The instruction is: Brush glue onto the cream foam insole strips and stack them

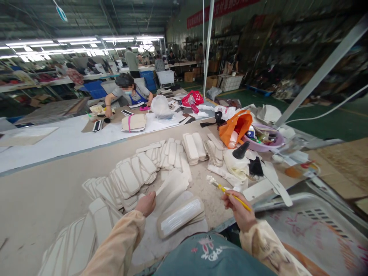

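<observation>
See a floppy, open-mouthed orange bag (229, 132) just beside a round lilac plastic basin (264, 147) of jumbled items (262, 135); farther off, spot a crumpled red plastic bag (191, 98), a puffy translucent plastic bag (160, 106) and a long, lettered red banner (202, 17)

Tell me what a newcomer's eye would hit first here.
Probably the bright orange bag beside the round lilac basin, toward the table's right side. Next, the fanned rows of cream, flat, round-ended pieces curving across the beige-topped table. Then the slim yellow-handled brush, its tip loaded with white, in the right hand.
</observation>
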`<act>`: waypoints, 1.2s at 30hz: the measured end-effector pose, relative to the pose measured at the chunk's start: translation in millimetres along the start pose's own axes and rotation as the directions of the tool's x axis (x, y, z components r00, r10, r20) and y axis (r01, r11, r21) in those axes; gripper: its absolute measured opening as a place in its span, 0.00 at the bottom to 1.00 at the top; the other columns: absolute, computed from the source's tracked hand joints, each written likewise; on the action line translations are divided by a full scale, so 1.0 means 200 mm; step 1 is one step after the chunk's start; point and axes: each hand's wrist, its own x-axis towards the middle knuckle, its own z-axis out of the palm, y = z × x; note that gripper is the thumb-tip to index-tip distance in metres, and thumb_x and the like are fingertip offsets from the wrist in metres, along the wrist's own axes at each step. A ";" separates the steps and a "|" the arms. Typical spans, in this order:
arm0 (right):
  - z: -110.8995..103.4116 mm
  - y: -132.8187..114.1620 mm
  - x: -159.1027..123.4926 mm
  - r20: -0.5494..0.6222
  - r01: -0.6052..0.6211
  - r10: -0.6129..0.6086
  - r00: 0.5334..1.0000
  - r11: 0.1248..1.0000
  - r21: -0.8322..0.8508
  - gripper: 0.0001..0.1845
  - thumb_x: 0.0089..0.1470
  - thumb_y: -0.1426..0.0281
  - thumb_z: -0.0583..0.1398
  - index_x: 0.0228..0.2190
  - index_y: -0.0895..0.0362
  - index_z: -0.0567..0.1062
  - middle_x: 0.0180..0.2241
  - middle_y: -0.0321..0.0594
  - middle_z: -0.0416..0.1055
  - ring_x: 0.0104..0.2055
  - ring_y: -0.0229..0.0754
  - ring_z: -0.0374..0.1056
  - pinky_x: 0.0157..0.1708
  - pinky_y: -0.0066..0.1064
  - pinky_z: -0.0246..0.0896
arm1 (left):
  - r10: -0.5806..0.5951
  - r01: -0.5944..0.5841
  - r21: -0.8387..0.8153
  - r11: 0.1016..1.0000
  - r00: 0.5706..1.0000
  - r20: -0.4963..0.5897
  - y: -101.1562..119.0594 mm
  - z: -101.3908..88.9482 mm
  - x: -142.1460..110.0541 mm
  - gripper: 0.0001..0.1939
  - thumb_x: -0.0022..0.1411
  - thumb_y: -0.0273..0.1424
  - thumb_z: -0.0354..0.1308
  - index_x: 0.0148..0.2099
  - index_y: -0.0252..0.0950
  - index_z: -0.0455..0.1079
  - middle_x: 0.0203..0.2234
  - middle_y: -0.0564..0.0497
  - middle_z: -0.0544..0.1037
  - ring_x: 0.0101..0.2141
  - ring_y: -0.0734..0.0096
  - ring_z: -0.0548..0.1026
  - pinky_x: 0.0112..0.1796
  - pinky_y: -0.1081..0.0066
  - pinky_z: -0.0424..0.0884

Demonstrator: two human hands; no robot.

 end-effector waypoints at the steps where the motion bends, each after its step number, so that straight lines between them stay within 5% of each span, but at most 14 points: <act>1: 0.00 0.00 0.00 0.004 0.000 0.000 1.000 1.000 -0.006 0.09 0.52 0.63 0.62 0.36 0.52 0.77 0.30 0.42 0.74 0.25 0.39 0.67 0.23 0.30 0.64 | -0.012 0.012 -0.012 1.000 1.000 -0.007 -0.01 0.01 0.01 0.12 0.64 0.28 0.40 0.43 0.35 0.64 0.38 0.44 0.75 0.38 0.64 0.74 0.37 0.68 0.64; 8: -0.02 0.01 -0.01 0.002 -0.011 0.011 1.000 0.999 -0.038 0.10 0.51 0.61 0.62 0.36 0.51 0.77 0.30 0.41 0.74 0.25 0.40 0.67 0.23 0.32 0.64 | -0.146 0.145 -0.019 0.989 0.987 -0.073 -0.04 0.11 0.03 0.12 0.63 0.26 0.41 0.39 0.32 0.66 0.37 0.40 0.74 0.36 0.61 0.74 0.35 0.66 0.64; 12: -0.04 0.01 -0.01 -0.021 -0.024 0.023 1.000 0.999 -0.043 0.11 0.51 0.61 0.63 0.36 0.52 0.77 0.30 0.41 0.74 0.25 0.39 0.67 0.22 0.31 0.64 | -0.129 0.128 -0.020 0.992 0.977 -0.172 -0.01 0.10 0.03 0.09 0.58 0.26 0.46 0.35 0.31 0.67 0.39 0.37 0.71 0.41 0.57 0.71 0.40 0.63 0.64; 17: -0.04 0.01 -0.02 -0.061 -0.003 -0.002 0.998 0.997 -0.080 0.12 0.51 0.60 0.63 0.36 0.53 0.76 0.30 0.41 0.74 0.24 0.39 0.67 0.22 0.31 0.65 | -0.042 0.020 -0.087 0.996 0.964 -0.264 0.00 -0.02 0.02 0.08 0.58 0.26 0.46 0.34 0.33 0.66 0.36 0.41 0.71 0.41 0.59 0.69 0.42 0.63 0.63; 22: 0.00 0.00 0.00 -0.047 0.016 -0.023 0.999 0.990 -0.139 0.14 0.51 0.59 0.62 0.38 0.53 0.75 0.31 0.42 0.74 0.26 0.40 0.68 0.21 0.30 0.66 | 0.071 -0.133 -0.206 0.969 0.956 -0.285 0.03 -0.23 -0.06 0.07 0.61 0.28 0.43 0.34 0.37 0.62 0.25 0.53 0.69 0.28 0.71 0.69 0.32 0.72 0.65; 28: 0.12 0.00 0.09 0.007 0.023 -0.022 1.000 0.975 -0.223 0.15 0.52 0.56 0.61 0.37 0.53 0.73 0.41 0.43 0.72 0.37 0.43 0.71 0.35 0.35 0.70 | 0.290 -0.417 -0.400 0.816 0.895 -0.340 0.23 -0.49 -0.24 0.09 0.63 0.31 0.43 0.33 0.38 0.61 0.24 0.54 0.69 0.27 0.74 0.68 0.30 0.75 0.63; 31: 0.17 0.02 0.14 0.029 -0.034 0.038 0.999 0.988 -0.150 0.16 0.48 0.56 0.63 0.36 0.52 0.70 0.40 0.40 0.72 0.36 0.41 0.71 0.38 0.36 0.70 | 0.352 -0.472 -0.455 0.755 0.877 -0.325 0.34 -0.51 -0.29 0.09 0.63 0.32 0.43 0.33 0.37 0.62 0.25 0.53 0.70 0.27 0.74 0.67 0.30 0.74 0.63; 36: 0.23 0.05 0.18 0.051 -0.117 0.124 0.991 0.986 -0.122 0.17 0.43 0.62 0.67 0.33 0.52 0.67 0.24 0.29 0.66 0.25 0.35 0.66 0.29 0.33 0.72 | 0.308 -0.410 -0.506 0.759 0.911 -0.275 0.42 -0.44 -0.31 0.08 0.62 0.32 0.44 0.33 0.38 0.62 0.24 0.53 0.70 0.26 0.74 0.67 0.29 0.73 0.64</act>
